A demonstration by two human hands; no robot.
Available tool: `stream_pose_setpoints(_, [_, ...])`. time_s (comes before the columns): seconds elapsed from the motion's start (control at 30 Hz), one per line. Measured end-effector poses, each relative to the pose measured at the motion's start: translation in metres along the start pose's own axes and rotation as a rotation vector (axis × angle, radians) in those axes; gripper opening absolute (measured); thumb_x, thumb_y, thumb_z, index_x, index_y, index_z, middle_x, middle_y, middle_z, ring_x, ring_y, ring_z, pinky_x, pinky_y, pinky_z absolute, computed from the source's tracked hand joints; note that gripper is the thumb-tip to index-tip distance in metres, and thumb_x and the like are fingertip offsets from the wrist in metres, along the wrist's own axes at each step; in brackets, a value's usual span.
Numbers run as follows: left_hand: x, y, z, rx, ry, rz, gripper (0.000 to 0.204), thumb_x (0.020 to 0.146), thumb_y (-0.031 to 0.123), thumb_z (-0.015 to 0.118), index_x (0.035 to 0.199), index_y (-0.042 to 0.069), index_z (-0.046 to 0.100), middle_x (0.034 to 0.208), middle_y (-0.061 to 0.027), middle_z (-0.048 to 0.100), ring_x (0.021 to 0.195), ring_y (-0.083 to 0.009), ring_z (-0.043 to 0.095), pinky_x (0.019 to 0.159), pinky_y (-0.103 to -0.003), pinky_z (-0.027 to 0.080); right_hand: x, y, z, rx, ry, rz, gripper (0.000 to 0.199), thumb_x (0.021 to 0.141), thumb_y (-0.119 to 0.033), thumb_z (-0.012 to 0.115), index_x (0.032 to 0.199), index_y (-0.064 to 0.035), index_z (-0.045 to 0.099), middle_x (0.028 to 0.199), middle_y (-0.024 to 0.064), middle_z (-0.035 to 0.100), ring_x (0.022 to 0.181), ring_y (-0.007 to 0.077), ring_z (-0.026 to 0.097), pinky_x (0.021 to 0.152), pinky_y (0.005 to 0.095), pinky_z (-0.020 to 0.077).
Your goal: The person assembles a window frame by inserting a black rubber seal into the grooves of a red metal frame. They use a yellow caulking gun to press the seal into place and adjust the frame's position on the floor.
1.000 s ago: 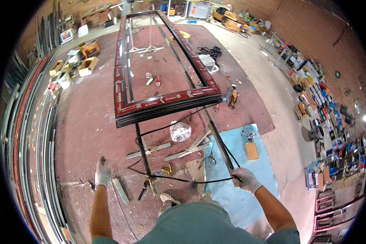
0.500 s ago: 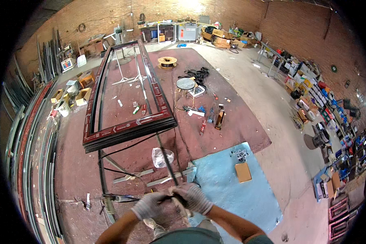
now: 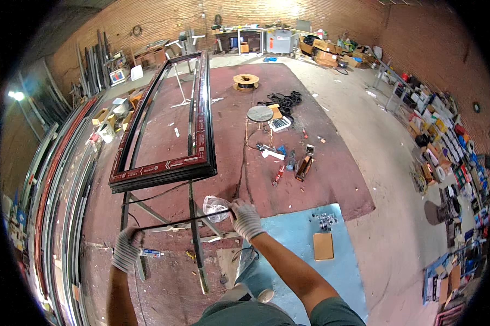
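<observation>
A thin black strip [image 3: 182, 221] runs nearly straight between my two gloved hands, above the legs of a metal stand [image 3: 196, 244]. At its left end my left hand [image 3: 127, 250] is closed around it. My right hand [image 3: 246, 219], higher and beside a clear plastic bag [image 3: 216, 208], grips the other end. Beyond my hands lies a stack of long rectangular frames [image 3: 163, 164], dark red on top with black edges, resting on the stand. Whether the strip is rubber or cord I cannot tell.
Blue sheet [image 3: 296, 271] on the right bears a cardboard box [image 3: 323, 246] and small metal parts. Farther off stand a round stool [image 3: 260, 113] and a cable spool [image 3: 246, 82]. Long profiles [image 3: 54, 217] lie along the left; boxes and tools line the right wall.
My hands were close together at the strip; now they are wide apart with it stretched between them. My left hand moved left and my right hand rose. The view has shifted.
</observation>
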State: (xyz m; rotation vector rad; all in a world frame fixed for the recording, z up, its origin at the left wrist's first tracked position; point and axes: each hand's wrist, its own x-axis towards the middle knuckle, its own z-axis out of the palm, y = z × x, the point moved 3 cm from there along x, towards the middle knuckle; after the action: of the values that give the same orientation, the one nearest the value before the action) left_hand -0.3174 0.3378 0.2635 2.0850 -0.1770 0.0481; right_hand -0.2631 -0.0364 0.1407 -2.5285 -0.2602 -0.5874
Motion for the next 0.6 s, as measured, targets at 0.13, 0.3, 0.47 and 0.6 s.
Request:
stream_pose_setpoints(0.13, [0.018,-0.053,-0.036,-0.087,0.358,0.023,0.019,0.099,0.018,0.053,0.09,0.003,0.06,0.078,-0.001,0.057,0.066,-0.0081,0.05,0.06,-0.025,0.043,0.064,0.022,0.007,-0.035,-0.083,-0.135,0.019,0.083,-0.017,0.063,0.1,-0.0085,0.06,0.1,0.0119,0.061,0.096,0.0316,0.058,0.08,0.0439,0.0473])
stream_pose_setpoints(0.3, [0.056,-0.036,-0.057,0.1,0.817,0.113,0.025,0.101,0.024,0.052,0.087,0.005,0.06,0.076,0.0011,0.055,0.069,-0.0083,0.047,0.063,-0.025,0.04,0.151,0.082,0.02,-0.091,-0.105,-0.242,0.019,0.083,-0.018,0.061,0.099,-0.0088,0.059,0.097,0.0133,0.062,0.089,0.0316,0.062,0.077,0.0448,0.0485])
stream_pose_setpoints(0.47, [0.094,-0.081,-0.113,0.274,1.278,0.008,0.033,0.102,0.03,0.049,0.104,0.001,0.064,0.088,-0.0033,0.063,0.077,-0.0118,0.052,0.077,-0.027,0.045,0.271,0.148,0.029,-0.186,-0.075,-0.333,0.019,0.082,-0.018,0.061,0.099,-0.0091,0.058,0.099,0.0133,0.061,0.09,0.0321,0.061,0.08,0.0443,0.047])
stream_pose_setpoints(0.6, [0.14,-0.127,-0.147,0.341,1.192,-0.247,0.044,0.102,0.035,0.046,0.123,-0.002,0.057,0.108,-0.0133,0.065,0.092,-0.0192,0.059,0.087,-0.031,0.047,0.372,0.198,0.032,-0.167,-0.047,-0.294,0.018,0.083,-0.017,0.061,0.098,-0.0083,0.06,0.098,0.014,0.062,0.09,0.0338,0.061,0.08,0.0447,0.0469])
